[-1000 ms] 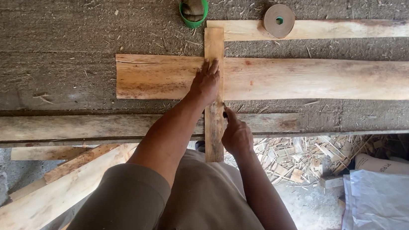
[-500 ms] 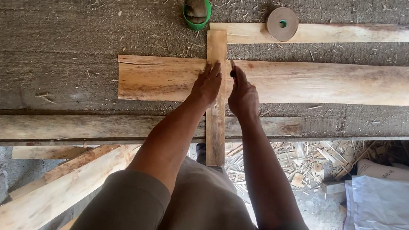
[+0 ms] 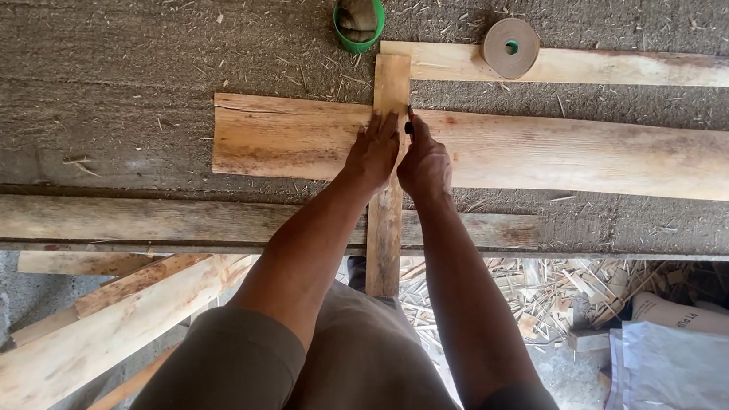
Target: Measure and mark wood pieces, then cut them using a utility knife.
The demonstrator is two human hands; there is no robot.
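Stone fills green cup (image 3: 358, 19); left hand (image 3: 376, 150) presses narrow strip (image 3: 384, 234) flat, right hand (image 3: 424, 164) pinches dark marker (image 3: 408, 126).

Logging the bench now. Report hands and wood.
Left hand flat on narrow strip. Right hand holds dark marker at wide plank. Nothing obstructing.

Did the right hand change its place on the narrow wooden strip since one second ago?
Yes. The right hand went up from the bench edge onto the wide pale wooden plank, beside the left hand, holding a small dark marker at the narrow upright wooden strip.
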